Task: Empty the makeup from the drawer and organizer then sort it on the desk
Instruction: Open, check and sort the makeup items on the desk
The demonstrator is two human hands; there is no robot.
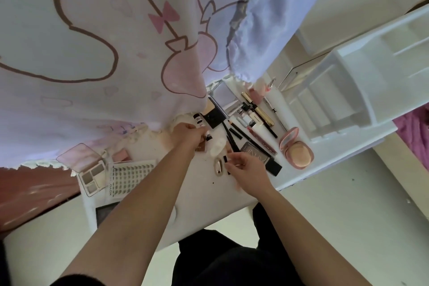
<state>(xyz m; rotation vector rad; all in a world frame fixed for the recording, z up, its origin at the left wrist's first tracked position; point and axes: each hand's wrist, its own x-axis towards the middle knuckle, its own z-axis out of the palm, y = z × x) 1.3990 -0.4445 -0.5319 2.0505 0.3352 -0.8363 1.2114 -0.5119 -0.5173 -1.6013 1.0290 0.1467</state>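
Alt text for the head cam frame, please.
A person's left hand grips a small tube and the right hand pinches a small black stick over a white desk strewn with makeup. An open pink compact and pencils lie right, an eyeshadow palette and lash tray left, a white organizer beyond.

Open room: we find bare desk (pixel 202 206) at 6 o'clock, nearest us.
Above: the printed curtain (pixel 92 58) hangs low from 9 to 12.
Right: white organizer (pixel 348 90) walls off 2 o'clock.
Left: lash tray (pixel 130 176) at 8.
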